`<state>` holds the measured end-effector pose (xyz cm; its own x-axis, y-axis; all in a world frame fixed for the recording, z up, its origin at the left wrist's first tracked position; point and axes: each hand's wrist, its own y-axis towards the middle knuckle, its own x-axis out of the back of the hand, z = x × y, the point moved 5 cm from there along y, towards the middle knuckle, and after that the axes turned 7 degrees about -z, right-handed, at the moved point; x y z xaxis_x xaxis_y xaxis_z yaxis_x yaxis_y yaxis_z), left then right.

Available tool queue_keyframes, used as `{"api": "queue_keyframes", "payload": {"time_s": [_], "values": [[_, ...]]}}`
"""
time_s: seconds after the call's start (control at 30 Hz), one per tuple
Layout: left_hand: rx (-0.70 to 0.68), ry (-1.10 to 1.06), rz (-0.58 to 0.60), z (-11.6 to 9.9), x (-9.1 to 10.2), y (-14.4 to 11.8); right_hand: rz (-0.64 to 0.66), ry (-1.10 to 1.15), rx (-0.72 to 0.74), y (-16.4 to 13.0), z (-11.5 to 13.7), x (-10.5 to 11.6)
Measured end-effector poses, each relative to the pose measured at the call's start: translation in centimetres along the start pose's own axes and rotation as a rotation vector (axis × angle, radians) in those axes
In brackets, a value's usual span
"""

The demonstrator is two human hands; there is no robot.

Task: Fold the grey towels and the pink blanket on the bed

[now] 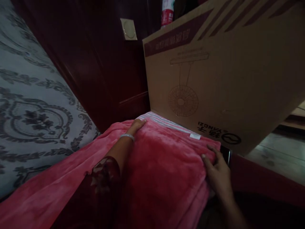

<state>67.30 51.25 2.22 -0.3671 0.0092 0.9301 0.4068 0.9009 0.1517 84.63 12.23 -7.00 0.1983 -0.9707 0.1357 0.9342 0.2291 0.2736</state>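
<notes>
A pink, plush blanket (164,165) lies folded in layers before me, over a bed or similar surface. Along its far edge shows a grey-and-white striped cloth (164,121), and a small white tag (194,136) sits near that edge. My left hand (137,125), with a pale bangle at the wrist, is closed over the blanket's far left edge; some of its fingers are hidden. At the far right corner my right hand (218,168) grips the side of the blanket, its thumb and forefinger on top and the other fingers out of sight.
Right behind the blanket stands a large cardboard box (221,86) with a fan drawing. A red-labelled bottle (167,14) is beyond its top edge. Dark red wood panelling (107,70) and a patterned wall (38,108) are at left; tiled floor (281,152) shows at right.
</notes>
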Motion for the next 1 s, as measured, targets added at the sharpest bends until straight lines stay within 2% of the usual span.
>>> {"api": "queue_keyframes", "payload": {"time_s": [0.1, 0.2, 0.3, 0.37, 0.47, 0.53, 0.63, 0.77, 0.87, 0.93, 1.0], "values": [[-0.038, -0.012, -0.03, -1.6, 0.2, 1.3, -0.03, 0.043, 0.026, 0.5, 1.2, 0.3], [-0.087, -0.043, -0.151, -2.8, 2.0, 2.4, -0.092, 0.14, 0.084, 1.3, 2.6, 0.5], [-0.103, -0.058, -0.268, -3.2, 3.3, 3.3, -0.133, 0.127, 0.104, 2.3, 2.6, 0.0], [-0.093, -0.049, -0.276, -2.9, 2.5, 3.5, -0.138, 0.037, 0.086, 2.8, 1.8, -0.5], [-0.069, -0.021, -0.224, -2.1, -0.3, 3.4, -0.115, -0.098, 0.047, 3.4, 0.4, -1.0], [-0.053, -0.007, -0.198, -1.4, -2.0, 3.3, -0.08, -0.109, 0.038, 3.7, -0.2, -1.1], [-0.043, 0.002, -0.158, -1.0, -2.9, 3.7, -0.069, -0.129, 0.024, 4.0, -0.4, -1.1], [-0.053, -0.006, -0.078, -1.3, -1.6, 3.8, -0.11, -0.171, 0.053, 4.2, 0.2, -1.1], [-0.071, 0.001, -0.05, -1.2, -0.1, 3.0, -0.099, -0.159, 0.1, 4.2, 0.7, -1.3], [-0.087, 0.016, -0.061, -0.3, 0.8, 1.9, -0.087, -0.167, 0.11, 4.2, 0.8, -1.3], [-0.069, 0.062, -0.1, 1.6, 1.9, 0.4, -0.078, -0.172, 0.105, 4.3, 0.8, -1.4]]}}
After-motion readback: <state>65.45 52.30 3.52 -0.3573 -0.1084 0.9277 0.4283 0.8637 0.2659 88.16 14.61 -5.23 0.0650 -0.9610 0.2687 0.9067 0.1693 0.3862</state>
